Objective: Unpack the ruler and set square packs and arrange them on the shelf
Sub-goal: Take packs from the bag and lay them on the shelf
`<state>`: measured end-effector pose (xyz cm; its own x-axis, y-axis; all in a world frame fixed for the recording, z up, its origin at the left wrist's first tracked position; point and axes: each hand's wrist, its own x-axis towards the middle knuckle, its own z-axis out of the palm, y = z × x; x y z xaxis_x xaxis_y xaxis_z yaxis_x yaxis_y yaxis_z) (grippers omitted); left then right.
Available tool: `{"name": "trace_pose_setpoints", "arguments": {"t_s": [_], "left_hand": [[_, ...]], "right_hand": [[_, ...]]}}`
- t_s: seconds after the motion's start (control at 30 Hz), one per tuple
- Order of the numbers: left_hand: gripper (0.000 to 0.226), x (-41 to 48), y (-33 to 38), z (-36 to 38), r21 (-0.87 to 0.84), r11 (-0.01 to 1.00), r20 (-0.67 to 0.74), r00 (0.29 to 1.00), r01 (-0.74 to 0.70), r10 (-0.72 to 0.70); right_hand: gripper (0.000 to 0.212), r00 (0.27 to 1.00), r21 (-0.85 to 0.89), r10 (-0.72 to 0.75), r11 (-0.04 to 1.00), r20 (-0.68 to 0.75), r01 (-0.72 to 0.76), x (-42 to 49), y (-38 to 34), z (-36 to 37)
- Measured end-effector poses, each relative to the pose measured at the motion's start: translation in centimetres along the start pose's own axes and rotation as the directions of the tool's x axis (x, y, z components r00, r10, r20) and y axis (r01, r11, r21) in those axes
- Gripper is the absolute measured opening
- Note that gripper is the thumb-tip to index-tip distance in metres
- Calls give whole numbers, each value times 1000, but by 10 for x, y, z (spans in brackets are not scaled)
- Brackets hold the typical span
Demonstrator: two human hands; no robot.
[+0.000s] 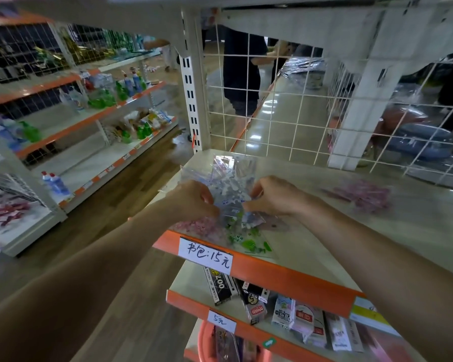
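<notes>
We are pinching a blue-printed clear pack [230, 189] with the curled fingers of both left hand [194, 202] and right hand [270, 197], over the front left corner of the shelf [324, 231]. We are judging this as mid-arranging; the next move is calling for laying this pack flat beside the others. We are counting three overlapping packs here: blue, pink-printed pack [194, 228] and green-printed pack [249, 241]. One far pink pack [361, 194] is lying well apart; blur is limiting the count.

A clear plastic pack printed in blue [228, 189], held tilted above the pale shelf's [311, 173] front edge, overlaps a pink-patterned pack [194, 227] and a green-patterned pack [249, 240] lying flat there; another pink pack [361, 194] lies well apart, right.
</notes>
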<state>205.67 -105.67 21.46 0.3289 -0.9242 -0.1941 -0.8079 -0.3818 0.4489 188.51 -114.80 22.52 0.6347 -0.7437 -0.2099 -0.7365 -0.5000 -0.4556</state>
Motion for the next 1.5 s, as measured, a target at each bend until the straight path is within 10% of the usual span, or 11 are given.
{"name": "trace_pose_setpoints", "arguments": {"t_s": [0.2,0.47,0.6,0.7,0.8,0.87,0.97,1.2,1.5], "left_hand": [[22,2,-1,2,-7,1000,-5,1000,3,-3],[41,-2,5,-6,-305,952,-78,997,2,-27],[24,-3,9,-18,-870,488,47,997,74,-67],[12,-2,21,-20,-977,145,160,987,155,22],[15,2,25,-22,-980,165,114,993,114,-7],[11,4,17,-27,-981,163,88,992,102,-87],[11,5,-1,-31,-981,141,102,976,131,-194],[12,2,-13,-22,-971,126,163,950,202,-268],[19,8,-3,-22,-975,49,205,964,216,-168]], "right_hand": [[38,1000,-57,-15,998,19,16,0,0,4],[10,997,412,-75,908,-26,79,-3,15,-11],[7,996,711,-13,700,-88,71,-2,10,-19],[6,996,822,-13,563,-92,84,4,-8,-21],[9,990,708,-45,695,-132,126,11,-20,-21],[26,985,255,-106,957,-138,139,12,-18,-20],[41,998,-280,-52,958,22,56,9,-14,-3],[21,993,-19,-79,997,93,81,19,-1,-3],[25,961,322,-85,931,-265,171,20,2,-38]]}}
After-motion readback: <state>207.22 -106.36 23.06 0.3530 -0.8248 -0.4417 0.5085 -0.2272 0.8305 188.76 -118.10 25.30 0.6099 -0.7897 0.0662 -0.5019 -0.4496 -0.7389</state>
